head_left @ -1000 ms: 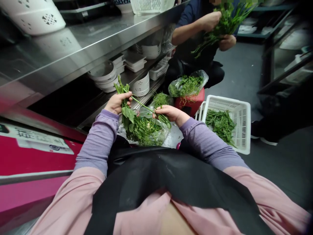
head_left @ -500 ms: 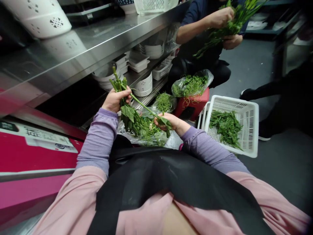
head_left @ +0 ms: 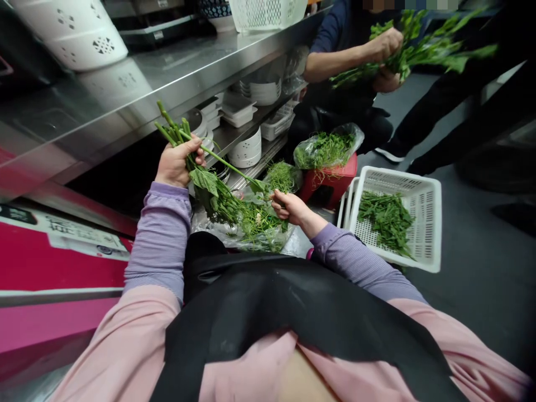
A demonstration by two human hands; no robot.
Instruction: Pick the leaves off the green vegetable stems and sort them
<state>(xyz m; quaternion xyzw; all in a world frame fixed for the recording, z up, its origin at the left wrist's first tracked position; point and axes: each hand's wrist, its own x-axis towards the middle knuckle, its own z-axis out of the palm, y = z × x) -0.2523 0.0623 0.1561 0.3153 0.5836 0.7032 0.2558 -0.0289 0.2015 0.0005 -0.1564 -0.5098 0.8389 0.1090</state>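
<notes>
My left hand [head_left: 180,161] is closed around a bunch of leafy green stems [head_left: 215,195], its cut ends pointing up and its leaves hanging down. One long stem [head_left: 226,162] slants from that bunch toward my right hand [head_left: 291,207], whose fingers are pinched at its leafy end. Below my hands lies a clear plastic bag [head_left: 232,240] with loose greens [head_left: 259,223] on it. To the right, a white slotted basket [head_left: 427,223] holds picked green leaves [head_left: 387,220].
A red stool [head_left: 335,181] bears a bag of greens [head_left: 326,148]. Beyond it a person [head_left: 335,50] holds a leafy bunch. A steel counter [head_left: 176,78] with shelves of white dishes runs along the left. Another person's legs [head_left: 435,117] stand behind the basket.
My left hand has moved left and slightly up with its bunch, while my right hand stays nearly in place. The other person's greens have swung to the right, and the legs behind the basket have shifted.
</notes>
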